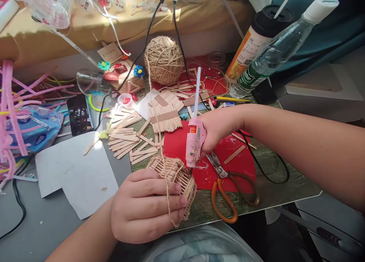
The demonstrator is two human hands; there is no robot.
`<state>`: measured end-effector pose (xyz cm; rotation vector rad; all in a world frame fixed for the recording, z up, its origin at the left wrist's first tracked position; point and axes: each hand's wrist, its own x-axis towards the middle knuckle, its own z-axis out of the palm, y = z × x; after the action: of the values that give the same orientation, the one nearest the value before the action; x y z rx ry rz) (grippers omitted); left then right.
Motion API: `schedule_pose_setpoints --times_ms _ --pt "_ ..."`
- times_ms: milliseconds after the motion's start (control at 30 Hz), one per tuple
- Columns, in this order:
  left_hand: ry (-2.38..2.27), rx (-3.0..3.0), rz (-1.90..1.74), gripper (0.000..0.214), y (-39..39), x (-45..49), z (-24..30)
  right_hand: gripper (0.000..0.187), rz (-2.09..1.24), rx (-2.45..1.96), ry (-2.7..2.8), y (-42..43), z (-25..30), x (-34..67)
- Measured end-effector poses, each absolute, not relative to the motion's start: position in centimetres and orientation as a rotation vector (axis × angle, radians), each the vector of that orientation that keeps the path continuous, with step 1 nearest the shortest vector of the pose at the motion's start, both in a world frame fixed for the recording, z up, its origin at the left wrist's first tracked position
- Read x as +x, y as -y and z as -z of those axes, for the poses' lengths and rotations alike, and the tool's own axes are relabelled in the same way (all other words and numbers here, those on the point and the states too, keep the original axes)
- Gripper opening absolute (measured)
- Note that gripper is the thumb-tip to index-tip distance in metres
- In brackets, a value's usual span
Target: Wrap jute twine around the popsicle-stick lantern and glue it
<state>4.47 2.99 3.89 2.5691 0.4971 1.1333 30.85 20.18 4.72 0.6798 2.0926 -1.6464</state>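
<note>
Head view: a twine-wrapped craft-stick piece (178, 170) sits at the worktop's (203, 212) near edge, in the left hand (151, 208), whose grip is closed around it, fingers laid across its front. A strand of twine (162, 151) runs from it up to the twine ball (164, 60) at the back. Just above the piece's right edge, the right hand (215, 127) has its grip wrapped around a pink hot glue gun (195, 150), a translucent glue stick (197, 91) poking up from it; whether the nozzle touches the piece cannot be told. Orange-handled scissors (224, 173) lie partly on a red sheet (173, 144) to the right. Beyond are a banded craft-stick bundle (165, 119) and loose craft sticks (124, 140). Farther left lie white paper (80, 167), a smartphone (79, 115) and pink pipe cleaners (10, 121); a green-labelled water bottle (256, 70) and a lidded cup (246, 51) stand at the back right.
</note>
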Motion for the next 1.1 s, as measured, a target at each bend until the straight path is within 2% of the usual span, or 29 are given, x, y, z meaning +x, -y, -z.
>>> schedule_pose_setpoints --times_ms 233,467,533,600,700,900,1100 --pt "-0.504 2.549 -1.180 0.011 -3.3 4.5 -3.8 0.036 1.875 0.754 -2.056 -19.6 -5.4 33.0" --pt "-0.499 2.599 -1.189 0.011 -3.1 3.9 -2.7 0.038 2.123 1.165 -2.256 -14.8 -5.1 37.9" --pt "-0.526 2.593 -1.206 0.007 -3.4 3.7 -2.6 0.039 1.998 1.436 -2.382 -12.2 -4.7 39.4" --pt "-0.566 2.567 -1.215 0.005 -3.8 3.6 -2.7 0.047 1.740 1.814 -2.420 -9.3 -4.1 40.7" --pt "-0.604 2.513 -1.228 0.009 -4.5 3.5 -2.8 0.057 1.420 2.219 -2.269 -5.2 -2.5 41.9" --pt "-0.616 2.449 -1.273 0.022 -4.6 3.4 -2.2 0.039 1.235 2.427 -2.394 -1.5 1.6 42.6" --pt "-0.647 2.466 -1.272 0.024 -4.3 3.2 -1.8 0.030 1.025 2.391 -2.489 -1.2 2.1 42.9"
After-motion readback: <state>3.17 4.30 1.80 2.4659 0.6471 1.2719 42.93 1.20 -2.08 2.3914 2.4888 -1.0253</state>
